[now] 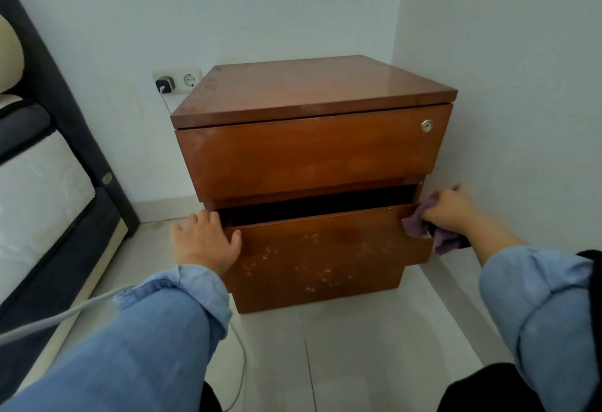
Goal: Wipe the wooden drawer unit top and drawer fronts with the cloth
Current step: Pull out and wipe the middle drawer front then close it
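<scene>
A brown wooden drawer unit [309, 92] stands in the room's corner on a pale tiled floor. Its upper drawer front [309, 154] is closed and has a round lock at the top right. The lower drawer [325, 255] is pulled out a little, showing a dark gap above its front, which carries whitish smudges. My left hand [205, 240] rests with fingers spread on the lower drawer's left top corner. My right hand [451, 211] grips a purple cloth [423, 224] pressed against the drawer's right top corner.
A bed with a dark frame and white mattress [42, 190] stands at the left. A wall socket with a plugged charger [166, 84] sits behind the unit's left side, and a cable [58, 315] runs across the floor. White walls close the corner at the right.
</scene>
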